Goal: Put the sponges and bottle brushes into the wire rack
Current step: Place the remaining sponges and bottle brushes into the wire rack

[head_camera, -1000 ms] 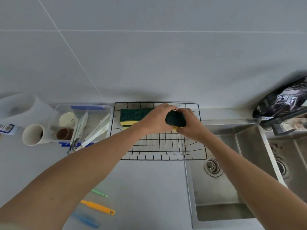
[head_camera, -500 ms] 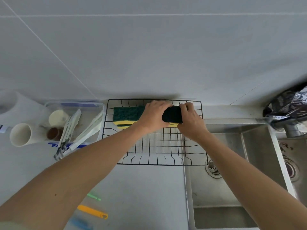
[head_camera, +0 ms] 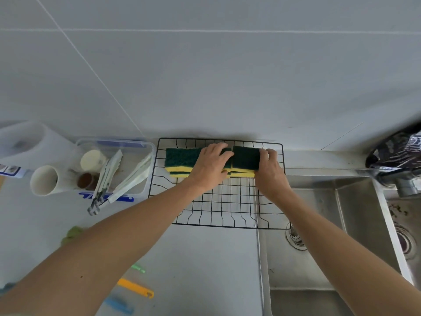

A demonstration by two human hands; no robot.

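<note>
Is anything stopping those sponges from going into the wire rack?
Nothing visible does. Both sponge stacks already sit along the far side of the wire rack, with the left hand and right hand on them.

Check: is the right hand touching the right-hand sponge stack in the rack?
Touching. The head view shows the right hand with fingers wrapped over the right end of the right sponge stack, no gap visible.

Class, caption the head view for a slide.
Both hands settle green-and-yellow sponges along the wire rack's far edge.
</note>
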